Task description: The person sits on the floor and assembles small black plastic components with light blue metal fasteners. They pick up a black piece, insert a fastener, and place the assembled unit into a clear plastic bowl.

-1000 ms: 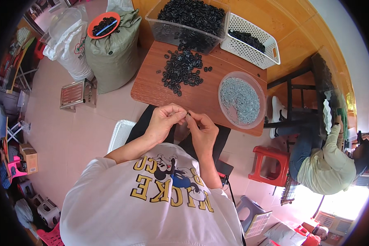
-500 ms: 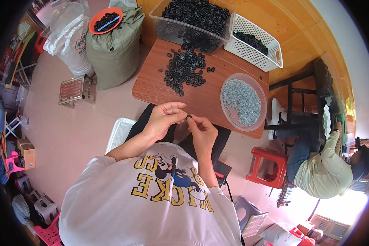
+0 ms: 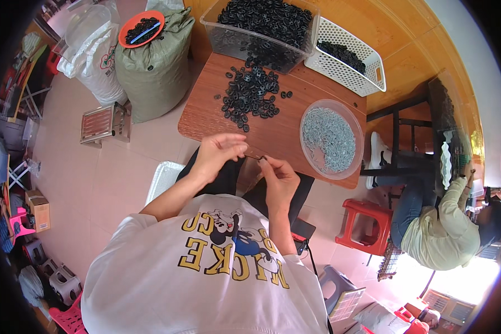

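My right hand pinches a small dark piece between thumb and fingertips, just off the near edge of the brown table. What kind of piece it is cannot be made out. To its left, my left hand is open and stands a little apart from the piece, fingers stretched toward it. Beyond my hands lies a loose pile of black oval plastic pieces with holes. On the right of the table is a round clear tub of small silvery metal parts, possibly screws.
A clear bin heaped with black pieces and a white perforated basket stand at the back. Left of the table are a full sack, topped by an orange plate, and a metal stool. At right are a red stool and a seated person.
My left hand has drawn back leftward from the small dark piece, and its fingers have spread. The right hand keeps its pinch and has shifted slightly right.
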Available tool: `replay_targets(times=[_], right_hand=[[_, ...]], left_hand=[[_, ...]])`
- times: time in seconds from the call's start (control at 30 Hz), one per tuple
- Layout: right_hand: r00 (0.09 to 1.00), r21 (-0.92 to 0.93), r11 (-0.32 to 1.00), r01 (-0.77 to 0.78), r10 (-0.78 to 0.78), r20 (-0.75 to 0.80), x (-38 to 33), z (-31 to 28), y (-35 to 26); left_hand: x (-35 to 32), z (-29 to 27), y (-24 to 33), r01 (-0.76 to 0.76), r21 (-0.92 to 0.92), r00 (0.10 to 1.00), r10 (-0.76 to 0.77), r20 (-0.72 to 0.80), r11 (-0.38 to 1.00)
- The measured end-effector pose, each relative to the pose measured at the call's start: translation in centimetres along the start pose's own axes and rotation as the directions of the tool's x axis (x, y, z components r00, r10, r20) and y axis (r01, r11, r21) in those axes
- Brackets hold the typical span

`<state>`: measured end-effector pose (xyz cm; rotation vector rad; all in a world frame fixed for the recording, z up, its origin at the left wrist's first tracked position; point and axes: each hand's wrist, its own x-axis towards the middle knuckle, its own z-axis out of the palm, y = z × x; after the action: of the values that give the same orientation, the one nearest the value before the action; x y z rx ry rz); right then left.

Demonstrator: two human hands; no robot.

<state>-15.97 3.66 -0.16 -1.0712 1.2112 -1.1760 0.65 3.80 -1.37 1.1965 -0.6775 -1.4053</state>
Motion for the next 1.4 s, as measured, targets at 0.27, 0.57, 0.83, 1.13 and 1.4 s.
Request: replay_targets(times=[0.27, 0.57, 0.83, 1.13, 1.4], right_hand=[[1.000, 0.061, 0.998, 0.004, -0.002, -0.030, 0.4, -0.6, 0.2], [0.993, 0.168, 0.980, -0.105, 0.094, 0.073, 1.0, -0.8, 0.6], [0.991, 0.266, 0.955, -0.129, 0.112, 0.078, 2.7, -1.0, 1.2], [0.999, 0.035, 0.999, -0.041, 0.040, 0.032, 2.3, -0.3, -0.9], [0.998, -0.048, 0.999, -0.023, 0.025, 0.054, 2.2, -0.3, -0.9]], left_hand=[[5.0, -0.5, 0.0, -0.517, 0.843, 0.786, 0.471, 0.401, 0.146], [5.8, -0.7, 0.2, -0.653, 0.745, 0.702, 0.474, 0.531, 0.133], [3.6, 0.8, -0.2, -0.111, 0.334, 0.987, 0.066, 0.144, 0.936], [1.9, 1.2, 0.9, 0.194, -0.251, 0.973, -0.154, 0.171, 0.948], [1.4, 1.5, 1.1, 0.148, -0.181, 0.982, -0.122, 0.147, 0.972]])
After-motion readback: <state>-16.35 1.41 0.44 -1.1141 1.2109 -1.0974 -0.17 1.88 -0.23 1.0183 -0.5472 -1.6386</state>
